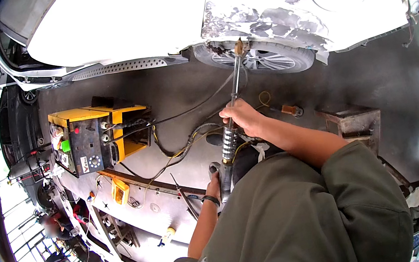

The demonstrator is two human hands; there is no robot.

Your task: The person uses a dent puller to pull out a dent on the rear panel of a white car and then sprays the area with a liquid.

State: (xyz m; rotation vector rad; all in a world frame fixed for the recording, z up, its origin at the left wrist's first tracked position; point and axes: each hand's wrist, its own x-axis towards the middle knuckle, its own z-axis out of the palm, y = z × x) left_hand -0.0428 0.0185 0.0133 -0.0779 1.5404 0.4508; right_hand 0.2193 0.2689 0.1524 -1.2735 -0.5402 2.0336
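Observation:
My right hand (240, 116) is closed round the upper shaft of a long metal pulling tool (231, 147), just above its ribbed section. Lower down, my left hand (212, 184) is closed on the tool's rear grip, partly hidden by the tool. The tool's brassy tip (239, 46) is at the lower edge of a white car panel (272, 26) with bare, patchy grey areas, above an alloy wheel (274, 59); whether it touches cannot be told. Dark cables (195, 106) run from near the tool toward a yellow-and-black machine (89, 141) on the left.
A metal step stool (349, 126) stands at the right and an orange grinder-like tool (290, 109) lies beyond my right arm. A pale platform (146, 216) with a yellow tray (120, 190) is at lower left. A dark car (19, 127) and another person (53, 230) are at far left.

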